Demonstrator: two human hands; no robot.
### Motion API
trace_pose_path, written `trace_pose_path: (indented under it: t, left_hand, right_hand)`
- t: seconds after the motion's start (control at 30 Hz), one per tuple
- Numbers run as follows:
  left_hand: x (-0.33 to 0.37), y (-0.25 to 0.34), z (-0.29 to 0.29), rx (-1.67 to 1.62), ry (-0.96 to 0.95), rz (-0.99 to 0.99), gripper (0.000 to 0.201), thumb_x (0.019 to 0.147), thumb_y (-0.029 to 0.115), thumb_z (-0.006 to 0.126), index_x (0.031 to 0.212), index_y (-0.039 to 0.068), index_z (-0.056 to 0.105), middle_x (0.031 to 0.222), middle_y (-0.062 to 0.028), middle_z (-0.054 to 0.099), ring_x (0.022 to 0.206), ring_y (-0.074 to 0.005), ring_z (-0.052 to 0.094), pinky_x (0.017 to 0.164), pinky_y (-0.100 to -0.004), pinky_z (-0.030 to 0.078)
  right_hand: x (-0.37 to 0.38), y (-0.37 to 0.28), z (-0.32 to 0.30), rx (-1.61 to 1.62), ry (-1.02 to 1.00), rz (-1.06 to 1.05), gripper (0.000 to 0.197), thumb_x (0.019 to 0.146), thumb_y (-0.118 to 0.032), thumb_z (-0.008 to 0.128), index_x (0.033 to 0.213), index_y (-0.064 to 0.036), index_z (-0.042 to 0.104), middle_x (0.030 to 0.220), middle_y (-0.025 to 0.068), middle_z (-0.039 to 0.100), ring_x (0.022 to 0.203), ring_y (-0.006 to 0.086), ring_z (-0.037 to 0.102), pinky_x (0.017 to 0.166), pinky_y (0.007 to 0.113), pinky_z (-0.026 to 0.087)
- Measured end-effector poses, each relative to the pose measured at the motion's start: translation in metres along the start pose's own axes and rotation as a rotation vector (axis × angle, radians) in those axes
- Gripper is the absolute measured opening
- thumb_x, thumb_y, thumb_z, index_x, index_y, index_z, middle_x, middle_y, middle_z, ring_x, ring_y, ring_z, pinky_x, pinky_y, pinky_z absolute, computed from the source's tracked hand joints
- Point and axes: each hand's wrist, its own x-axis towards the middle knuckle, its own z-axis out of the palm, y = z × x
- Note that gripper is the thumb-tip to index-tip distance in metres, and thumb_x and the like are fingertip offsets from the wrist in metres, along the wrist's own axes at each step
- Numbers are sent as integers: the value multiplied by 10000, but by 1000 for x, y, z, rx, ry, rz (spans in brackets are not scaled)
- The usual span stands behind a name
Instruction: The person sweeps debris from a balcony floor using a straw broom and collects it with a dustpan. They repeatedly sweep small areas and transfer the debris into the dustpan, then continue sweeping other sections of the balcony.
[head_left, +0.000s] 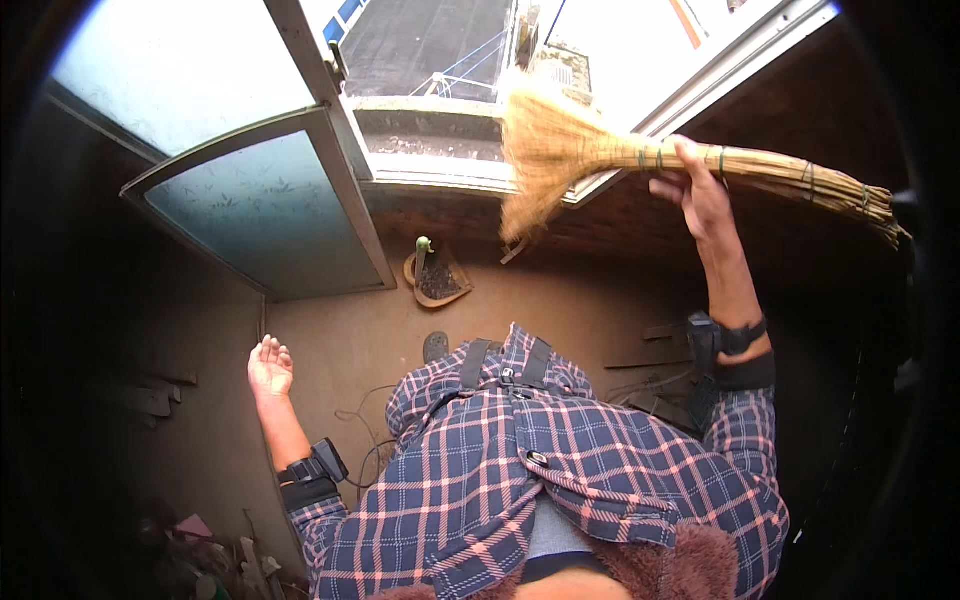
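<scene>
My right hand (700,190) is closed round the bound handle of a straw broom (560,140), raised at the upper right. The broom lies almost level, its flared bristles pointing left in front of the window opening and its stalk ends reaching right. The bristles look slightly smeared by motion. Out to the left, my left hand (270,368) is held up with the palm showing, fingers loosely bent and nothing in it. On the floor ahead stands a dustpan (440,285) with dark debris in it and a green-tipped handle.
A framed frosted-glass panel (250,205) stands at the left beside the opening with its pale sill (440,172). Cables (365,430) lie on the brown floor (560,300) near my body. Wood scraps (255,570) are heaped at the lower left, and boards (650,362) lie at the right.
</scene>
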Motion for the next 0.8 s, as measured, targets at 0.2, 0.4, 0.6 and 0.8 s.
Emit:
trace_pose_path:
  t: [0.2, 0.4, 0.6, 0.8]
  left_hand:
    - [-40, -1, -52, -55, 140, 73, 212, 930, 241, 536, 1033, 82, 631, 876, -25, 649, 752, -198, 604, 623, -299, 521]
    - [-59, -9, -55, -47, 279, 131, 208, 925, 227, 540, 1043, 85, 636, 877, -12, 641, 755, -188, 598, 638, -294, 513]
    - [-67, -14, -54, -60, 179, 78, 191, 937, 202, 535, 1020, 55, 625, 894, -34, 645, 760, -191, 616, 640, -292, 532]
    - [-63, -33, -81, -54, 338, 97, 186, 930, 200, 539, 1013, 56, 622, 869, -35, 638, 762, -195, 608, 636, -293, 527]
  right_hand:
    - [63, 24, 50, 158, -193, -274, 194, 893, -101, 647, 1051, 11, 638, 967, 132, 688, 869, 263, 698, 788, 380, 616]
    - [123, 103, 121, 238, -297, -290, 188, 863, -108, 675, 1025, -18, 649, 970, 116, 692, 875, 241, 693, 810, 372, 607]
    - [123, 161, 122, 49, -255, -197, 266, 809, -188, 763, 1024, -58, 676, 957, 54, 677, 867, 162, 649, 723, 308, 566]
    - [145, 121, -6, -310, -265, -240, 328, 806, -276, 755, 1030, -46, 685, 908, 48, 676, 804, 132, 628, 724, 275, 535]
